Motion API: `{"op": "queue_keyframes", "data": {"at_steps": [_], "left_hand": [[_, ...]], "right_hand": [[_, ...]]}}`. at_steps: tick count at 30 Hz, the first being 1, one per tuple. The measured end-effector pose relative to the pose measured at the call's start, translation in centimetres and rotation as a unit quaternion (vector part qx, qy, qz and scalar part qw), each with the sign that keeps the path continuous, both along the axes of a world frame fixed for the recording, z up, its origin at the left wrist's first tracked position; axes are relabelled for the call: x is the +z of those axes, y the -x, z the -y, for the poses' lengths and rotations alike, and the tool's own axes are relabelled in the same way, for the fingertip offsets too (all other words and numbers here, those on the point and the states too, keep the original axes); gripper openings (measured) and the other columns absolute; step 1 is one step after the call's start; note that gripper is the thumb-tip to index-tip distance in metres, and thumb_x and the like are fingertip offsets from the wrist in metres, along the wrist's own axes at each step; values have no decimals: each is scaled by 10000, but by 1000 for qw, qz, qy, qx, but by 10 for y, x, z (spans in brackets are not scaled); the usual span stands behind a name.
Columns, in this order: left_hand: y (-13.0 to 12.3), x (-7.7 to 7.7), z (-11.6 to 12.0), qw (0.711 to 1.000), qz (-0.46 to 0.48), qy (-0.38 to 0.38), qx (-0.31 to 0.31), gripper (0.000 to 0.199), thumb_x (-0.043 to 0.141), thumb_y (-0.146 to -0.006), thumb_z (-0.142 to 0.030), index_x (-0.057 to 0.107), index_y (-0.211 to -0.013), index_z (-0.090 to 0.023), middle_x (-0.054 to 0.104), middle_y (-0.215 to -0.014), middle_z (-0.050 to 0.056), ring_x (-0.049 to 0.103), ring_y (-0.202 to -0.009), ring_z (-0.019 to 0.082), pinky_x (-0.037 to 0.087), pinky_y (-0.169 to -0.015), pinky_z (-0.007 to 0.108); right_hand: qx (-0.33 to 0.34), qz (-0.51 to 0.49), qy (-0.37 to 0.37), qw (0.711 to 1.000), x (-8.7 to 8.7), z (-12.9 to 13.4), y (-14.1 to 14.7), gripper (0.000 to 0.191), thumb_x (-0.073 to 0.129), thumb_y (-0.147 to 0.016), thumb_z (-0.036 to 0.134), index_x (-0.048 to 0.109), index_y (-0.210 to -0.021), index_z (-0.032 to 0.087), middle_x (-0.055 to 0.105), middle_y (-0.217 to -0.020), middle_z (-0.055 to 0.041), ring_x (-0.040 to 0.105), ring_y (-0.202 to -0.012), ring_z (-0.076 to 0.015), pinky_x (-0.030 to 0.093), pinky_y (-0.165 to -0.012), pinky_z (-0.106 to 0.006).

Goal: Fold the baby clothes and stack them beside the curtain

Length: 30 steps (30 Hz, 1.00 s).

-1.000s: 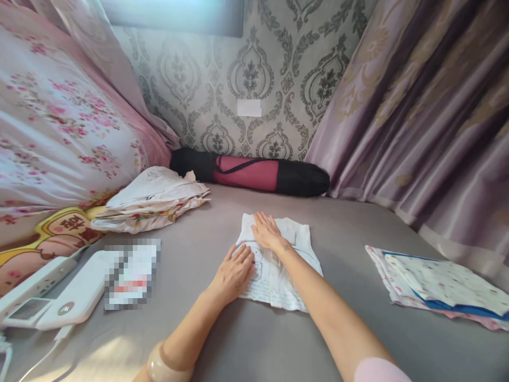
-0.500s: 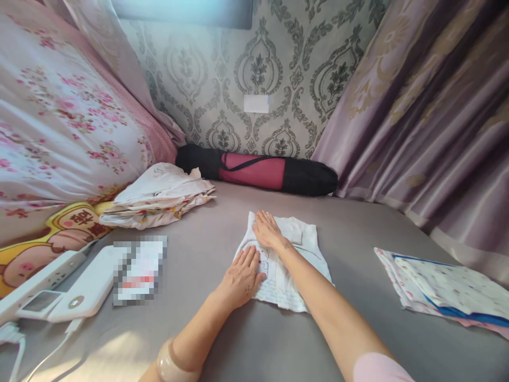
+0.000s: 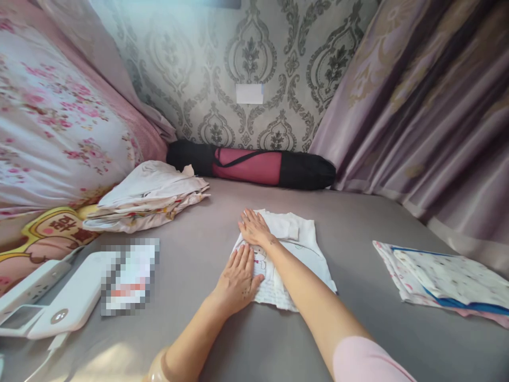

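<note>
A white printed garment (image 3: pixel 306 257), partly folded, lies on the grey sheet (image 3: pixel 353 329). My left hand (image 3: pixel 238 278) rests flat on its left edge with the fingers spread, gripping nothing. Farther up, my right hand (image 3: pixel 254 228) presses flat on the garment's upper left corner, its fingers out and partly apart. My right forearm crosses over the garment and hides part of its middle. Line drawings and small print show on the cloth between the hands.
Folded patterned clothes (image 3: pixel 449 276) lie at the right, a cloth pile (image 3: pixel 151 196) at the left back. A black and pink long bag (image 3: pixel 250 167) lies along the wall. White power bank (image 3: pixel 75 297), power strip (image 3: pixel 35 284) and blurred packet (image 3: pixel 133 273) sit at left.
My right hand has shifted left across the garment to its upper left corner. My left hand stays flat on the left edge. The view has shifted slightly.
</note>
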<state>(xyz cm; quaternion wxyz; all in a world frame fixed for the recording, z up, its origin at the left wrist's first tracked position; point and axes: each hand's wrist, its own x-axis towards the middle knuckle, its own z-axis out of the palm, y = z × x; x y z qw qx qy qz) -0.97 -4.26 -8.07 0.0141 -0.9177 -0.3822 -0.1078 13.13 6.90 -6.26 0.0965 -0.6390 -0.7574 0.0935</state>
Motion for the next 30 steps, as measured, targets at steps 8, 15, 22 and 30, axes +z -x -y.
{"op": "queue_keyframes", "data": {"at_steps": [8,15,22,30], "left_hand": [[2,-2,-1,1000,14,-24,-5,613,328,-952,-504,429,-1392,-90,393,-1476,215,327,-1390,330,353,-1093,481],[3,-8,-4,999,38,-16,-9,596,339,-953,-489,381,-1426,-128,393,-1484,193,309,-1405,312,326,-1111,486],[4,-4,-4,1000,25,-11,-10,603,329,-957,-502,412,-1405,-107,391,-1483,199,323,-1397,315,329,-1115,483],[4,-3,-6,999,36,1,-8,599,357,-946,-516,420,-1402,-133,405,-1476,191,338,-1391,309,334,-1112,485]], "right_hand": [[-32,-16,9,999,24,5,-22,657,154,-983,442,248,-1498,46,201,-1574,-139,115,-1462,-228,6,-1175,-428],[-63,13,-16,998,-3,13,-34,648,198,-975,427,277,-1488,39,221,-1569,-138,154,-1453,-235,71,-1173,-383],[-42,-73,34,996,15,15,-47,649,128,-982,456,273,-1498,90,204,-1582,-89,135,-1459,-191,98,-1176,-339],[-239,4,1,971,10,40,-91,660,183,-980,431,288,-1473,5,211,-1566,-176,113,-1459,-265,60,-1167,-402]]}}
